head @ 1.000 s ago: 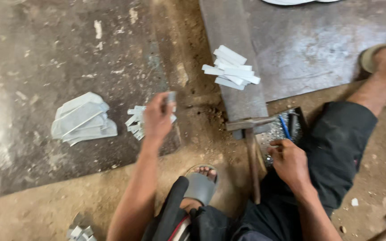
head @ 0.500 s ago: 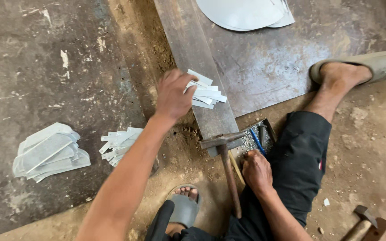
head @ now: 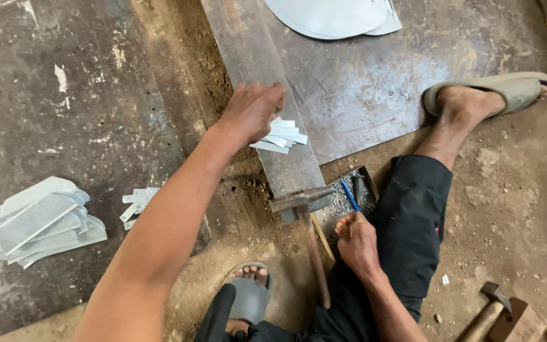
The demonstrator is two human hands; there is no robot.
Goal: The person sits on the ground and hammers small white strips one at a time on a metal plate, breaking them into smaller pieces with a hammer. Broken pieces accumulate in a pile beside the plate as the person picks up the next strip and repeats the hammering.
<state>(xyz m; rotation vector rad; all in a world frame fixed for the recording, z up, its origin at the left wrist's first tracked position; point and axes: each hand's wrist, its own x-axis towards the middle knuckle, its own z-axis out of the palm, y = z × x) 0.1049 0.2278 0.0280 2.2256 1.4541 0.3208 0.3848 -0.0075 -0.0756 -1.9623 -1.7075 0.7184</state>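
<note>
Here the left hand [head: 251,111] reaches far out, its fingers curled down onto a small pile of flat metal strips [head: 281,135] lying on the long steel bar [head: 257,82]. Nearer, the right hand [head: 356,244] is closed into a fist beside a hammer [head: 308,225] and a tray of small rivets [head: 348,199]. To the left lie curved metal pieces [head: 39,221].

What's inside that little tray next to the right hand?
The small tray holds a heap of tiny grey metal bits and a blue pen-like stick. The right hand covers its near corner, hiding anything there.
</note>
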